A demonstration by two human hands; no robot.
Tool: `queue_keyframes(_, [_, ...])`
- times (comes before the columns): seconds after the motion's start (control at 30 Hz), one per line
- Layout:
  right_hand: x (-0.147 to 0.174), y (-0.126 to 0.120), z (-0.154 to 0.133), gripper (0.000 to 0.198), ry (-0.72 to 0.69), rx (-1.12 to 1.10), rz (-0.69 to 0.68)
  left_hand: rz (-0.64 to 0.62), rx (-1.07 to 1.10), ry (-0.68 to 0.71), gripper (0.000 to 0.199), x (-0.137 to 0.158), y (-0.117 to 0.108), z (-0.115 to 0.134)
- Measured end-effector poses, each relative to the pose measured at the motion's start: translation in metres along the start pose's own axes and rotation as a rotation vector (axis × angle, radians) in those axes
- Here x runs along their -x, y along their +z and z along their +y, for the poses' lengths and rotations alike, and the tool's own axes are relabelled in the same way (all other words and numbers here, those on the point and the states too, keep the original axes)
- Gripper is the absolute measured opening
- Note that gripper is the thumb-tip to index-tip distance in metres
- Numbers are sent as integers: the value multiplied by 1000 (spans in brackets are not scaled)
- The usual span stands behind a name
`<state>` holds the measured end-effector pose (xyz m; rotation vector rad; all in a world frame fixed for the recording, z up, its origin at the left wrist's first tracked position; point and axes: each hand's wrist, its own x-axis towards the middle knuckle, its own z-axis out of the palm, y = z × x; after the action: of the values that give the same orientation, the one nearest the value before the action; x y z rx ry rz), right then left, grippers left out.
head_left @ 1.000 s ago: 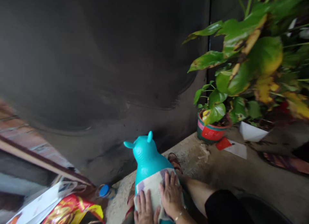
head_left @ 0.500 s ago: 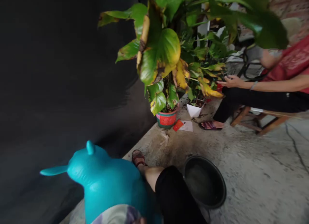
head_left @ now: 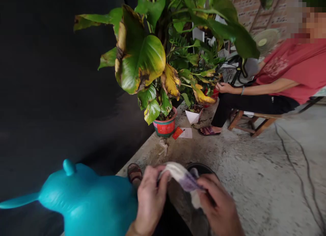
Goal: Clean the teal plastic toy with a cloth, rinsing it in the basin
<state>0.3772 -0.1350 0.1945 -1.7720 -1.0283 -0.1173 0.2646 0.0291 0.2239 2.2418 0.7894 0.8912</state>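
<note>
The cloth (head_left: 182,176) has come off the turquoise toy animal (head_left: 86,202); left hand (head_left: 150,200) and right hand (head_left: 219,209) now pinch it above the black basin (head_left: 201,167).

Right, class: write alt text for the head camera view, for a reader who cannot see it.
Two bare hands, left hand and right hand, hold a crumpled white and purple cloth above a dark round basin, beside a turquoise animal-shaped plastic toy. Behind stand a large-leaved plant in a red and green pot and a seated person in a red shirt.
</note>
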Motion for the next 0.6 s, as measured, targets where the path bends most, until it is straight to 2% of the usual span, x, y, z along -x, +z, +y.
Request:
queue_keyframes(0.07, [15, -15, 50, 23, 119, 157, 5, -158, 10, 20, 22, -3, 44, 6])
queue_keyframes(0.1, [28, -14, 79, 26, 196, 236, -7, -287, -49, 6, 22, -1, 63, 5])
queue_keyframes(0.13, [45, -10, 109, 31, 274, 336, -73, -414, -137, -32, 25, 3, 80, 2])
queue_keyframes(0.2, [79, 5, 163, 46, 429, 605, -366, -616, -286, -121, 38, 13, 101, -6])
queue_keyframes(0.27, [106, 22, 201, 59, 491, 677, -493, -698, -328, -165, 44, 20, 107, -12])
queue_keyframes(0.37, [121, 39, 228, 71, 496, 716, -594, -675, -272, -160, 42, 20, 98, -17])
queue_keyframes(0.6, [89, 76, 272, 84, 443, 812, -772, -741, -191, -323, 42, 4, 85, -12])
